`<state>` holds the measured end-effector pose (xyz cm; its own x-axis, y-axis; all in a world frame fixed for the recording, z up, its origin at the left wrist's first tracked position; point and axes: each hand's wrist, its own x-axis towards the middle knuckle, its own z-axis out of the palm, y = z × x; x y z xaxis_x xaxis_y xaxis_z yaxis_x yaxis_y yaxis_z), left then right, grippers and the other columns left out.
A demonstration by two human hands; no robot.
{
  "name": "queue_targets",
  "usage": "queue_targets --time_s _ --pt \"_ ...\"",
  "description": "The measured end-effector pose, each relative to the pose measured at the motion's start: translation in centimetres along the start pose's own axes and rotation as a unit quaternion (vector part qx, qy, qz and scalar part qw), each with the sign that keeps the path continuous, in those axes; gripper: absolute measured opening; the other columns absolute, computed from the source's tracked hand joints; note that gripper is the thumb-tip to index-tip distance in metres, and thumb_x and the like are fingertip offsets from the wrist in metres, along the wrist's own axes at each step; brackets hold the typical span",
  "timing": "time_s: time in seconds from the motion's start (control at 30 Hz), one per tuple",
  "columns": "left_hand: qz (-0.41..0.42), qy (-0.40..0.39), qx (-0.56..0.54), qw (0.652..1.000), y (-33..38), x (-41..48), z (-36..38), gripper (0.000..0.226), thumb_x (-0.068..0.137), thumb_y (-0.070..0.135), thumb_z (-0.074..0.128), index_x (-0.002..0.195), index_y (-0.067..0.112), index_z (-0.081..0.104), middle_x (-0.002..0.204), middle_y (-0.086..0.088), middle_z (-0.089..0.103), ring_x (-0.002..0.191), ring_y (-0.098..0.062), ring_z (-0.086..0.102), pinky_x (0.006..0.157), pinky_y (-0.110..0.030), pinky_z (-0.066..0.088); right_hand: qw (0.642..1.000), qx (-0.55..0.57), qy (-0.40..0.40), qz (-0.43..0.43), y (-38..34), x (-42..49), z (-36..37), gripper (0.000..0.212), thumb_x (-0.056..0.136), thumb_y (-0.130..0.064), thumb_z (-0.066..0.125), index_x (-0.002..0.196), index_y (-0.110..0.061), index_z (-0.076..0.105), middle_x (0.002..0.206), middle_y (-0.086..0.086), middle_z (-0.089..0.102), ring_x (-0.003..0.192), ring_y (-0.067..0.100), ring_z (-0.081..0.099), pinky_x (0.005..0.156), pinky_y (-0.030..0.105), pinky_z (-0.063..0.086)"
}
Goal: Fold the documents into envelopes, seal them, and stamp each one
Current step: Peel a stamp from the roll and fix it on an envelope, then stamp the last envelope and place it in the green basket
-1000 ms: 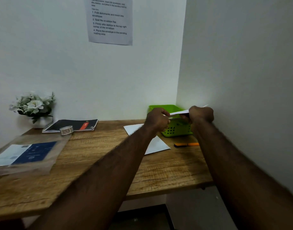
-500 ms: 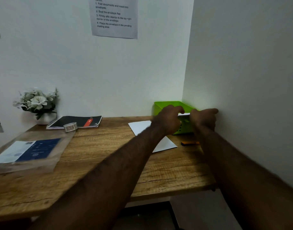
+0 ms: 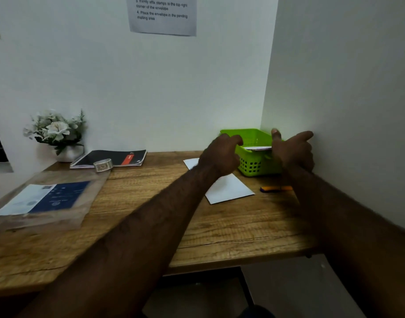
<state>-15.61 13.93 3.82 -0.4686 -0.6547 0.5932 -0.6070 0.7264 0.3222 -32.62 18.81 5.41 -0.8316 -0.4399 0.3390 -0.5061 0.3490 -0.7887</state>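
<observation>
1. Half a second back both hands were pinching the envelope (image 3: 258, 148) over the basket (image 3: 254, 167). Now it's lying inside, right of centre in the frame, with only a thin white edge showing.
2. Left hand (image 3: 219, 156) has let go, fingers loosely curled on nothing. Right hand (image 3: 293, 152) is off too, thumb up, forefinger straight. They're apart, either side of the basket.
3. Basket's glossy green plastic with square-hole walls. Surface (image 3: 219, 226) is grainy wood. A flat white sheet (image 3: 229, 188) and an orange pen (image 3: 276, 188) lie just below the basket.

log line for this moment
envelope: in green basket | left hand: open, beside basket | right hand: open, at envelope end
</observation>
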Motion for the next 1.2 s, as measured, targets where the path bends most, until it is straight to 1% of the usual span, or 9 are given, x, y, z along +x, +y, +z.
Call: queue_targets --time_s 0.13,0.3,0.5,0.8,0.87,0.97,1.0,1.07,1.2 --pt "-0.017 0.001 0.012 1.0 -2.8 -0.4 -0.7 0.035 0.085 0.016 0.066 0.12 0.019 0.063 0.112 -0.013 0.06 0.106 -0.027 0.058 0.087 -0.032 0.045 0.998 0.029 0.046 -0.023 0.0 -0.5 0.0 0.063 0.093 -0.064 0.047 0.128 -0.011 0.04 0.122 0.02 0.063 0.113 0.042 0.061 0.09 0.046 0.046" --pt "-0.063 -0.04 0.039 0.996 -5.9 -0.9 -1.3 0.03 0.085 0.024 0.069 0.115 0.021 0.065 0.116 -0.009 0.062 0.111 -0.023 0.057 0.091 -0.031 0.045 0.988 0.021 0.088 -0.128 0.2 -1.5 0.1 0.028 0.096 -0.047 0.047 0.105 -0.02 0.052 0.102 0.019 0.067 0.096 0.045 0.063 0.079 0.041 0.045" --pt "-0.094 -0.041 0.04 0.994 -8.6 -2.0 -2.3 0.026 0.085 0.023 0.071 0.11 0.017 0.068 0.116 -0.007 0.065 0.11 -0.021 0.058 0.091 -0.032 0.048 0.983 -0.011 0.056 -0.174 -1.2 -1.4 1.1 0.037 0.097 -0.044 0.044 0.105 -0.014 0.063 0.105 0.021 0.066 0.097 0.045 0.062 0.082 0.042 0.046" --pt "-0.106 -0.021 0.021 0.994 -10.8 -2.9 -1.6 0.019 0.086 0.022 0.071 0.105 0.019 0.067 0.109 -0.002 0.065 0.106 -0.02 0.057 0.09 -0.035 0.049 0.98 -0.048 0.05 -0.185 -0.8 -1.0 2.0 0.037 0.098 -0.041 0.043 0.103 -0.011 0.064 0.106 0.022 0.066 0.098 0.046 0.062 0.08 0.042 0.046" --pt "-0.114 -0.024 0.025 0.993 -11.0 -2.8 -1.2 0.018 0.086 0.023 0.071 0.103 0.021 0.067 0.109 -0.002 0.065 0.106 -0.019 0.056 0.091 -0.036 0.049 0.973 -0.045 0.076 -0.212 -0.9 -1.6 1.9 0.036 0.098 -0.042 0.043 0.099 -0.012 0.063 0.099 0.023 0.067 0.092 0.047 0.062 0.073 0.04 0.043" --pt "-0.134 -0.021 0.033 0.99 -11.5 -2.5 -1.4 0.019 0.083 0.017 0.071 0.1 0.023 0.067 0.108 -0.001 0.065 0.104 -0.019 0.057 0.089 -0.036 0.051 0.944 -0.027 0.088 -0.317 -1.5 -3.4 2.1 0.033 0.097 -0.041 0.048 0.092 -0.012 0.063 0.085 0.022 0.068 0.081 0.046 0.064 0.064 0.039 0.042" --pt "-0.144 -0.018 0.037 0.989 -11.6 -2.4 -1.7 0.021 0.081 0.013 0.069 0.099 0.023 0.067 0.107 -0.002 0.066 0.103 -0.019 0.058 0.088 -0.037 0.052 0.932 -0.031 0.064 -0.355 -1.9 -4.3 2.3 0.032 0.096 -0.041 0.05 0.091 -0.013 0.063 0.083 0.02 0.068 0.08 0.044 0.064 0.063 0.039 0.044" --pt "-0.163 -0.001 0.046 0.986 -12.2 -2.2 -2.7 0.023 0.078 0.007 0.064 0.095 0.023 0.067 0.105 -0.003 0.067 0.101 -0.021 0.06 0.087 -0.038 0.054 0.917 -0.079 -0.041 -0.388 -2.8 -5.7 3.5 0.037 0.092 -0.049 0.052 0.091 -0.015 0.065 0.087 0.016 0.068 0.084 0.04 0.065 0.067 0.037 0.048" --pt "-0.2 0.039 0.074 0.976 -14.2 -2.9 -5.5 0.028 0.077 0.005 0.063 0.098 0.022 0.068 0.109 -0.008 0.066 0.103 -0.027 0.061 0.088 -0.042 0.055 0.878 -0.184 -0.278 -0.344 -4.6 -7.9 7.2 0.061 0.08 -0.079 0.052 0.079 -0.018 0.06 0.106 0.012 0.069 0.105 0.033 0.064 0.072 0.031 0.043"
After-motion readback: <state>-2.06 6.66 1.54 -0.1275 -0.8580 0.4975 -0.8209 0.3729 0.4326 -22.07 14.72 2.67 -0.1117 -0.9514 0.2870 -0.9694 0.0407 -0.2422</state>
